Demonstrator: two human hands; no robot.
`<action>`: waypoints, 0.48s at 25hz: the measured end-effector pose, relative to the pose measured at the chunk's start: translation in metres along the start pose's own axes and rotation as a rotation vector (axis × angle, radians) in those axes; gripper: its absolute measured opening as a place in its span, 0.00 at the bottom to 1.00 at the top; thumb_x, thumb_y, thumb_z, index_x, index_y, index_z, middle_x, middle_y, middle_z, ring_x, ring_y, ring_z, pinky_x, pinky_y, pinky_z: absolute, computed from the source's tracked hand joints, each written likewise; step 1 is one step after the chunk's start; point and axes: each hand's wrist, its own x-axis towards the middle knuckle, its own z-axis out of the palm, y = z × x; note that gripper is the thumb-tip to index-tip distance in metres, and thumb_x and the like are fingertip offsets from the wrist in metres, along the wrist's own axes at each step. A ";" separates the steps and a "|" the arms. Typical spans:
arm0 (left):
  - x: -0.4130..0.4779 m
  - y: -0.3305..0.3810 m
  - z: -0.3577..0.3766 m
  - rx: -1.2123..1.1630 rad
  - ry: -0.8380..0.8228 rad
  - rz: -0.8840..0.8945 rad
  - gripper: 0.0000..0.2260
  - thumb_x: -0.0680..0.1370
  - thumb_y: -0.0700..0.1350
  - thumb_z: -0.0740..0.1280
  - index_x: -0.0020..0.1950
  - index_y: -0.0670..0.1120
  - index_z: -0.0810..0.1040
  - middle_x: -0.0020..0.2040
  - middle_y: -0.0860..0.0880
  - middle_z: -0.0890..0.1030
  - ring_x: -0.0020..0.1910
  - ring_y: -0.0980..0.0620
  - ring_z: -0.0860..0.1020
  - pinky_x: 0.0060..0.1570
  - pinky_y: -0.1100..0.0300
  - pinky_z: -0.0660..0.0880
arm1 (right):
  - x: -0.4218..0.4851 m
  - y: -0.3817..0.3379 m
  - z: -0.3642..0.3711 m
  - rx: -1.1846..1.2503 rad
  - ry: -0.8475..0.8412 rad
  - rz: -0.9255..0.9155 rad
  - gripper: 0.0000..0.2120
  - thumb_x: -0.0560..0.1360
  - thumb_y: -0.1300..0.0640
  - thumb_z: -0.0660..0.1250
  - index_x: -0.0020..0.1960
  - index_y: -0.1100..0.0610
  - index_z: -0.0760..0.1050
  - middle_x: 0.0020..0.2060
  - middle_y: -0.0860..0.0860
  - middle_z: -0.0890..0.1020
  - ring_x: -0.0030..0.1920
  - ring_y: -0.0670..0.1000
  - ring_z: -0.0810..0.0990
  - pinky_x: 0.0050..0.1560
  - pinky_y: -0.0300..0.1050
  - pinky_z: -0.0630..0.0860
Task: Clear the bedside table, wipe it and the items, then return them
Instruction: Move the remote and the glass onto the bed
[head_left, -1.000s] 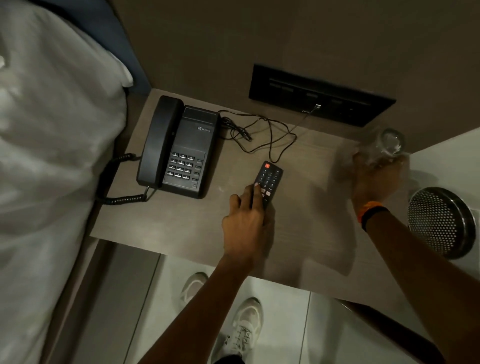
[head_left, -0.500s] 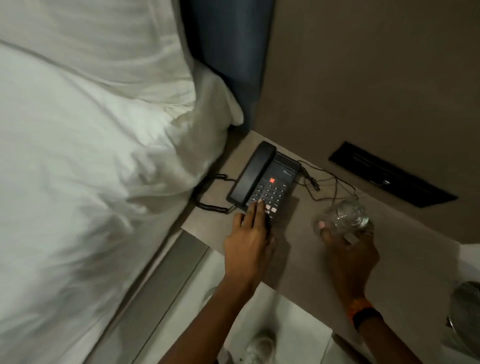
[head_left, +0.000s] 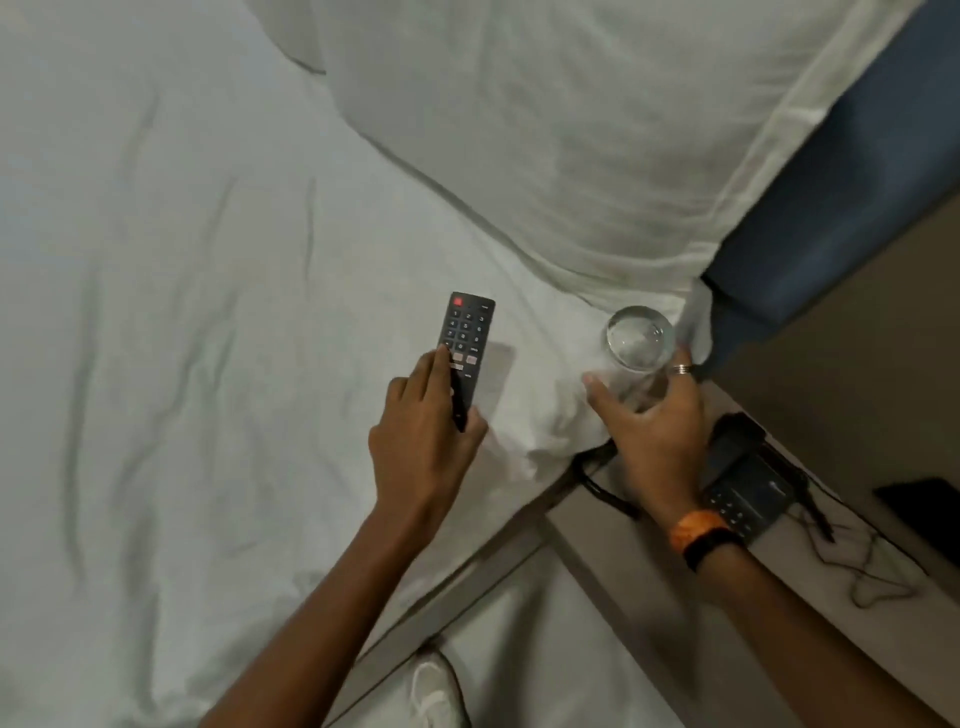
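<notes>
The light here is dim and soft, falling from above and left of me. The white bed sheet (head_left: 208, 312) reads grey-green, its creases faintly shaded. The remote (head_left: 464, 343) throws a pale shadow to its right. The worktop (head_left: 649, 582) and phone (head_left: 748, 488) sit darker and smeared with motion blur. The glass (head_left: 638, 345) shows a weak glint. Lines bow toward the frame's edges.
</notes>
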 end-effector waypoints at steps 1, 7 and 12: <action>0.007 -0.018 -0.009 -0.001 0.020 -0.039 0.31 0.74 0.50 0.68 0.76 0.50 0.65 0.68 0.54 0.75 0.57 0.47 0.76 0.36 0.57 0.71 | 0.006 -0.013 0.020 0.011 -0.053 -0.020 0.34 0.66 0.44 0.80 0.68 0.47 0.72 0.59 0.49 0.82 0.58 0.49 0.82 0.57 0.40 0.81; 0.025 -0.107 -0.044 -0.031 0.071 -0.376 0.26 0.72 0.49 0.69 0.69 0.49 0.70 0.60 0.48 0.78 0.54 0.45 0.77 0.42 0.50 0.77 | 0.012 -0.066 0.128 -0.038 -0.375 -0.147 0.33 0.67 0.44 0.79 0.68 0.48 0.71 0.56 0.48 0.82 0.55 0.49 0.81 0.55 0.50 0.82; 0.016 -0.152 -0.047 -0.104 0.135 -0.562 0.28 0.72 0.48 0.70 0.71 0.47 0.70 0.59 0.45 0.77 0.54 0.43 0.77 0.46 0.51 0.77 | -0.004 -0.081 0.188 -0.061 -0.553 -0.201 0.33 0.68 0.46 0.79 0.68 0.47 0.70 0.55 0.46 0.81 0.55 0.51 0.81 0.57 0.53 0.80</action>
